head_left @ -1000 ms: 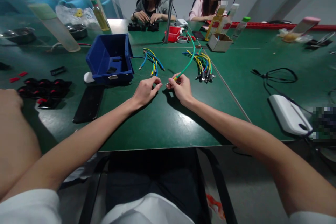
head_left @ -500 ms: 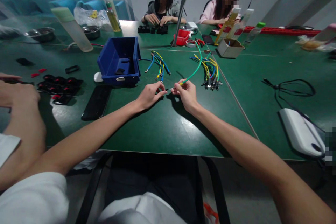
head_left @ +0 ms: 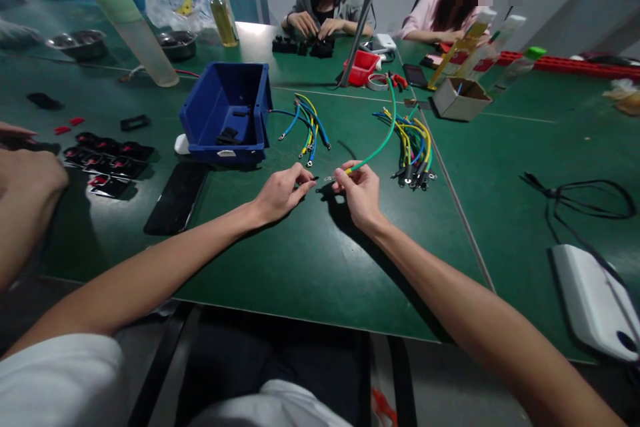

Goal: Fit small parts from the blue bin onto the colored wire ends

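Note:
Between thumb and fingers, my right hand [head_left: 361, 195] pinches the end of a green wire [head_left: 384, 147] with a ring terminal [head_left: 329, 178] sticking out to the left. The wire arches up and away toward the back. My left hand [head_left: 286, 193] is closed in a pinch on a small black piece [head_left: 315, 178], mostly hidden by the fingertips, just apart from the terminal. Behind my left hand lies a loose bunch of blue, yellow and green wires [head_left: 313, 123]. A second bunch of wires [head_left: 415, 143], some with black sleeves at their ends, lies right of my right hand.
A blue bin [head_left: 225, 110] with small black parts stands left, near a black phone [head_left: 176, 199] and black-and-red parts [head_left: 110, 160]. Another person's arm [head_left: 30, 193] rests at far left. A white device [head_left: 593, 300] and black cable [head_left: 590, 197] lie right. Two people sit opposite.
My hands have drawn slightly apart, so the ring terminal and the black piece show more clearly. The whole view has shifted a little. Both grips look the same.

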`<state>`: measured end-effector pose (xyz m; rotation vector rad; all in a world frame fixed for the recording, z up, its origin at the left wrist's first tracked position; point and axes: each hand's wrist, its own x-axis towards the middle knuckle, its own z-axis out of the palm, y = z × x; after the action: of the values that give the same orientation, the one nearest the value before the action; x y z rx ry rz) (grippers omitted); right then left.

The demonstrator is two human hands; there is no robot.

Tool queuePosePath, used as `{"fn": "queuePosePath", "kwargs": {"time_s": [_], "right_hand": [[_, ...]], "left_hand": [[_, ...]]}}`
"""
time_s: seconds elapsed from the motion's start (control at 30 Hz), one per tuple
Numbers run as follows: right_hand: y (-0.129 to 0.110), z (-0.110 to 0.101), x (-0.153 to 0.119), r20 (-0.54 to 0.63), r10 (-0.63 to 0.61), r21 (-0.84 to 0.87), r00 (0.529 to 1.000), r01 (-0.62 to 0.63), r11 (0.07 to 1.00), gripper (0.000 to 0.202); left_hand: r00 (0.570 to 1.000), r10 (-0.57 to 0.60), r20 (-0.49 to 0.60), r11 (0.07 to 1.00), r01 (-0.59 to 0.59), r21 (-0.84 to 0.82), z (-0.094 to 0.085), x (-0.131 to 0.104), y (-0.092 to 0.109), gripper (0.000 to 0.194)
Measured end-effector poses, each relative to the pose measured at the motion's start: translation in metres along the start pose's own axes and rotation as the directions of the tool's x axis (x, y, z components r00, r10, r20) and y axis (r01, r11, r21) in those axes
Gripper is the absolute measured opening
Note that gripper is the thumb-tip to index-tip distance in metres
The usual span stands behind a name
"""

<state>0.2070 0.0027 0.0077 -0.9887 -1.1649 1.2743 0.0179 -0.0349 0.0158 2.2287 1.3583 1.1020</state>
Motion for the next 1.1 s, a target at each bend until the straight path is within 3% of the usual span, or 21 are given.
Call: {"fn": "queuePosePath", "kwargs": {"time_s": [0.3,0.6,0.77,0.97,1.1], "right_hand": [[0.0,0.001,0.002,-0.071,-0.027,0.024,0.997,0.029,0.999,0.03],[0.004,0.011,-0.005,-0.122,-0.097,-0.018,0.988,0.096,0.995,0.029],[0.008,0.005,-0.005,-0.173,-0.139,-0.084,0.975,0.126,0.988,0.03],[0.011,-0.002,-0.006,-0.152,-0.203,-0.231,0.967,0.165,0.959,0.03],[0.01,0.002,-0.005,-0.119,-0.207,-0.265,0.971,0.17,0.949,0.027]], "left_hand": [[1.0,0.015,0.002,1.0,-0.015,0.004,-0.004,0.001,-0.001,0.023],[1.0,-0.029,0.006,0.997,0.03,-0.067,-0.004,0.005,-0.004,0.012],[1.0,-0.01,-0.013,0.999,0.009,-0.042,-0.002,0.006,-0.008,0.007],[0.999,-0.008,0.047,1.0,0.007,0.003,-0.002,0.006,-0.012,0.013],[1.0,-0.01,0.028,0.999,0.009,0.032,-0.002,0.006,-0.014,0.01]]}}
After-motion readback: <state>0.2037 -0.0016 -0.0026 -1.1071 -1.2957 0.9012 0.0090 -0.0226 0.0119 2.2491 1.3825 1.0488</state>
